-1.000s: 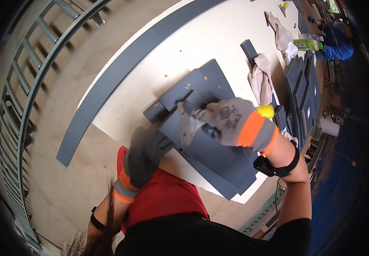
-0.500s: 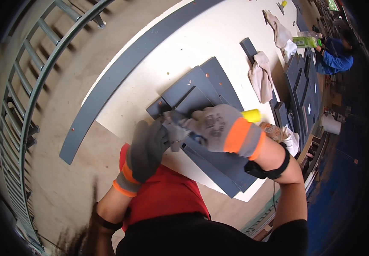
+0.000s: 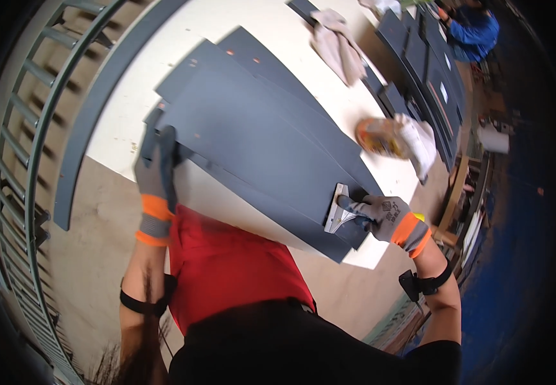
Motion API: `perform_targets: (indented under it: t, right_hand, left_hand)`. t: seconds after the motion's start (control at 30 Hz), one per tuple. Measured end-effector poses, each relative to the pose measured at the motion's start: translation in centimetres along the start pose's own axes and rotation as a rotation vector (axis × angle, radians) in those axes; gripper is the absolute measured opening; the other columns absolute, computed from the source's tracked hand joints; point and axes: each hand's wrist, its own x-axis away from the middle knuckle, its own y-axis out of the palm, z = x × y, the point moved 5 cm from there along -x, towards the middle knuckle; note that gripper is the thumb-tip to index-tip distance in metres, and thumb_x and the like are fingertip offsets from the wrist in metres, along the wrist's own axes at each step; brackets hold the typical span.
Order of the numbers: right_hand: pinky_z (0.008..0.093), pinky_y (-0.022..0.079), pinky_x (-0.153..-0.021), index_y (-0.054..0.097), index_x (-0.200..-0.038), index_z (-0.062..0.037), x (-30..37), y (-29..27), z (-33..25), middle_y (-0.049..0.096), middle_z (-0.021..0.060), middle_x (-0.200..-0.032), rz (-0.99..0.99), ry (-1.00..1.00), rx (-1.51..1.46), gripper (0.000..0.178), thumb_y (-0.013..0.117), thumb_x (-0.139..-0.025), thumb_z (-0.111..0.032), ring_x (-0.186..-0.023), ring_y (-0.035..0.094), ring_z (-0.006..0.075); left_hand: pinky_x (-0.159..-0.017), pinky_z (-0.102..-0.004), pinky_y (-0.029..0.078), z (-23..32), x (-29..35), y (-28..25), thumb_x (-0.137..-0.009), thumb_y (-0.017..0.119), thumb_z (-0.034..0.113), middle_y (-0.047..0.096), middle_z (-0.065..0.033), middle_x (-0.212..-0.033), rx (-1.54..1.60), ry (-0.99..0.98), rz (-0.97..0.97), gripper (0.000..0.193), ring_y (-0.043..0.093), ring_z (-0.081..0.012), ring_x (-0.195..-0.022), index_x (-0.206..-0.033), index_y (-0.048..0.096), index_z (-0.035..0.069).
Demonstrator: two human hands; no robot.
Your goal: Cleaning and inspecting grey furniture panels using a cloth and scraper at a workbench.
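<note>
My right hand (image 3: 381, 215), in a grey glove with orange bands, is closed round a scraper. The wide metal head of the scraper (image 3: 338, 210) rests on a dark grey panel (image 3: 259, 147) near its right end. At the left end of the stacked panels, my gloved left hand (image 3: 156, 160) grips an edge, thumb on the near side and fingers on the far side; part of the grip is hidden. Several more dark grey panels (image 3: 243, 48) show beneath the top one. A bit of yellow (image 3: 420, 217) shows behind my right wrist.
The panels lie on a white tabletop (image 3: 114, 144). Beyond them are a beige cloth glove (image 3: 337, 48), a clear bottle with orange contents (image 3: 381, 136) and a white cloth (image 3: 418, 144). More grey panels (image 3: 419, 70) are stacked further right, near a person in blue (image 3: 477, 32). Metal rails (image 3: 47, 138) run along the left.
My hands were together over the middle of the panels; now they are apart. The left has moved to the panels' left end, the right with the scraper to the right end. The view has shifted.
</note>
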Motion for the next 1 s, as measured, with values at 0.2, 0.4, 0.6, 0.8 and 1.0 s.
perform_targets:
  t: [0.2,0.4,0.6,0.8,1.0]
  right_hand:
    - [0.0331,0.052,-0.066,0.049,-0.142,-0.0368,3.2,3.4,1.1,0.061,0.0079,-0.094,0.07,-0.036,0.108,0.081,0.067,-0.07,-0.005,-0.074,0.062,0.0287]
    - [0.0345,0.053,-0.066,0.046,-0.144,-0.0386,3.1,3.5,0.8,0.058,0.0079,-0.094,0.012,0.0,0.172,0.081,0.064,-0.072,-0.005,-0.074,0.061,0.0274]
    - [0.0371,0.053,-0.072,0.04,-0.146,-0.0387,-0.2,0.8,-3.4,0.058,0.0081,-0.103,-0.162,0.125,0.303,0.068,0.058,-0.084,-0.017,-0.089,0.064,0.0261]
    - [0.0378,0.053,-0.073,0.051,-0.139,-0.0285,-5.7,-1.9,-8.3,0.06,0.0094,-0.107,-0.045,0.039,0.263,0.052,0.057,-0.088,-0.02,-0.094,0.065,0.0274]
    - [0.0384,0.052,-0.07,0.052,-0.136,-0.0336,-6.2,-3.8,-7.3,0.059,0.0085,-0.098,0.075,-0.14,0.242,0.05,0.058,-0.088,-0.019,-0.085,0.064,0.0285]
  left_hand:
    - [-0.087,-0.0332,0.056,0.6,0.2,1.5,-0.099,0.055,0.036,0.06,-0.0095,-0.123,0.178,0.022,-0.117,0.057,0.065,-0.0189,-0.101,-0.145,0.042,0.004]
    - [-0.09,-0.034,0.054,0.7,0.6,2.0,-0.1,0.054,0.038,0.06,-0.0108,-0.124,0.159,0.054,-0.126,0.058,0.065,-0.0215,-0.104,-0.144,0.042,0.002]
    - [-0.091,-0.0355,0.054,0.2,0.3,1.4,-0.099,0.054,0.037,0.06,-0.0122,-0.124,0.202,0.053,-0.11,0.057,0.065,-0.0229,-0.105,-0.143,0.043,0.002]
    - [-0.091,-0.0362,0.055,0.6,0.8,1.8,-0.101,0.052,0.031,0.059,-0.0141,-0.125,0.25,0.04,-0.143,0.051,0.064,-0.0248,-0.107,-0.141,0.046,0.0]
    - [-0.096,-0.0357,0.051,0.1,0.3,0.4,-0.105,0.041,0.034,0.056,-0.0163,-0.131,0.36,-0.019,-0.217,0.053,0.063,-0.0255,-0.109,-0.145,0.039,-0.001]
